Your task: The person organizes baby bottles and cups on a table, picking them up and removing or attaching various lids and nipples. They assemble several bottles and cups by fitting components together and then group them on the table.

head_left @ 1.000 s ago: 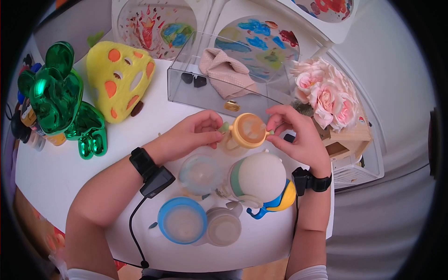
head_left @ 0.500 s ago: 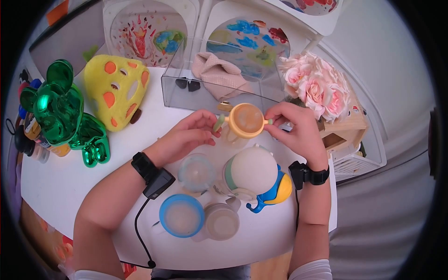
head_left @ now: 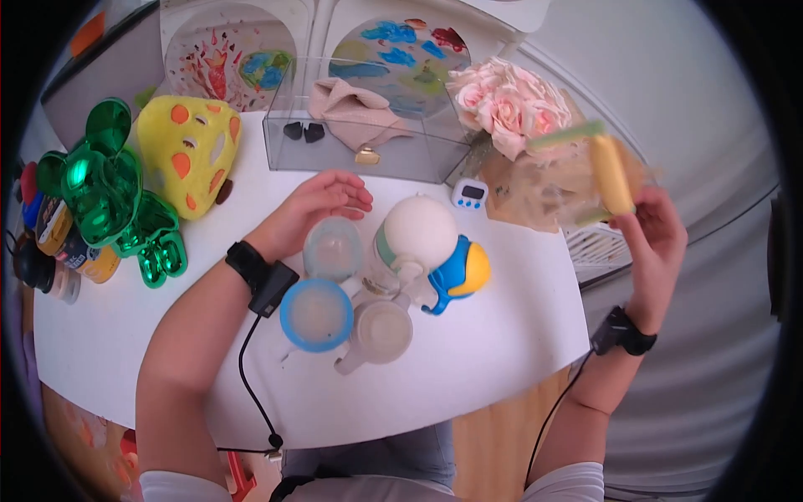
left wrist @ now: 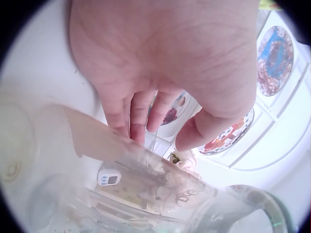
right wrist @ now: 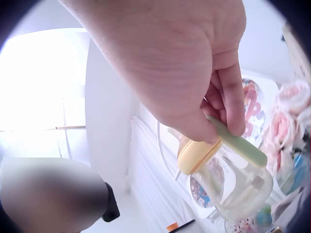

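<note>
My right hand (head_left: pixel 655 251) pinches a green handle (right wrist: pixel 243 148) of a clear baby bottle with a yellow collar (right wrist: pixel 197 158). In the head view that bottle (head_left: pixel 613 176) is tilted and blurred, up at the right past the table's edge. My left hand (head_left: pixel 314 209) holds nothing, its fingers loosely bent, just behind a clear bottle (head_left: pixel 333 248). Near it stand a blue-rimmed bottle (head_left: pixel 316 315), a greyish cup (head_left: pixel 383 331) with a handle, and a bottle with a white dome cap (head_left: pixel 421 233). A blue and yellow cup (head_left: pixel 460 276) sits beside that cap.
A clear box (head_left: pixel 284 159) with a pink cloth (head_left: pixel 360 117) stands at the back. A small white timer (head_left: pixel 470 193) and pink roses (head_left: pixel 510 105) are right of it. A green shiny bear figure (head_left: pixel 104 192) and yellow plush (head_left: pixel 188 151) stand at left.
The yellow-collared bottle, first between both hands over the table, has been carried right by my right hand and tipped. My left hand has come away from it. The timer now shows.
</note>
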A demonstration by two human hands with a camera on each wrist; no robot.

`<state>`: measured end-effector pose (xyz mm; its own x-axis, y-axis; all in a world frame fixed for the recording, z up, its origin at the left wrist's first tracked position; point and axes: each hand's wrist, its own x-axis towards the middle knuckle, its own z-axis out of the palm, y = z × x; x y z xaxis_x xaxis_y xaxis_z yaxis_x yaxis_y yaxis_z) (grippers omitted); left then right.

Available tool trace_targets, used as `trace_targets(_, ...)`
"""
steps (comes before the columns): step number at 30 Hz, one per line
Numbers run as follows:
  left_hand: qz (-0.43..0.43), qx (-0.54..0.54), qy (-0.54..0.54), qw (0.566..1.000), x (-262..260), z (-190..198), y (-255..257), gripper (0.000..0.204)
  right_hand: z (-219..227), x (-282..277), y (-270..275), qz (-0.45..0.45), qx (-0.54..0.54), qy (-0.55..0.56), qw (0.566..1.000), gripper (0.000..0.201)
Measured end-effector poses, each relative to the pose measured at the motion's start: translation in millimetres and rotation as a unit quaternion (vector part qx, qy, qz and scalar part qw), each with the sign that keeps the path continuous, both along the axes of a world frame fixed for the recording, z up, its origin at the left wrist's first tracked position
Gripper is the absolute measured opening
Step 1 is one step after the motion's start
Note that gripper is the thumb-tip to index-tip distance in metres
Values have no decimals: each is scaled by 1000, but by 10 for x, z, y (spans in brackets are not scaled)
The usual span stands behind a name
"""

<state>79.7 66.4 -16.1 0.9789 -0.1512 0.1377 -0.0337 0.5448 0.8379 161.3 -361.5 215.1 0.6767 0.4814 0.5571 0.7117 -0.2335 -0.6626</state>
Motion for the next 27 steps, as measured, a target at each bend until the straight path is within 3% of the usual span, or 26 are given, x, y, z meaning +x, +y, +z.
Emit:
trace_targets(5, 6, 19, -31, 999, 3, -21, 4, 32, -199, -632, -790, -64, -43, 14, 997, 22)
trace_targets(6, 13, 17, -20, 1000, 1, -8, -11, 31, -257, -702, -816, -44, -102, -17, 994, 25)
trace_targets(9, 6, 9, -10, 1000, -29, 17, -14, 32, -462, -1022, -529, -46, -208, 1, 977, 20)
trace_targets(15, -25, -22, -12, 999, -10, -51, 8, 31, -897, -1006, -68, 42, -257, 0, 966, 19)
trace_targets(21, -17, 0, -5, 1000, -46, 8, -14, 30, -1119, -859, 248, 101, -221, 55, 969, 20)
trace_targets(27, -18, 2, -15, 1000, -42, 20, -29, 30, -1187, -984, 363, 104, -177, 66, 976, 20)
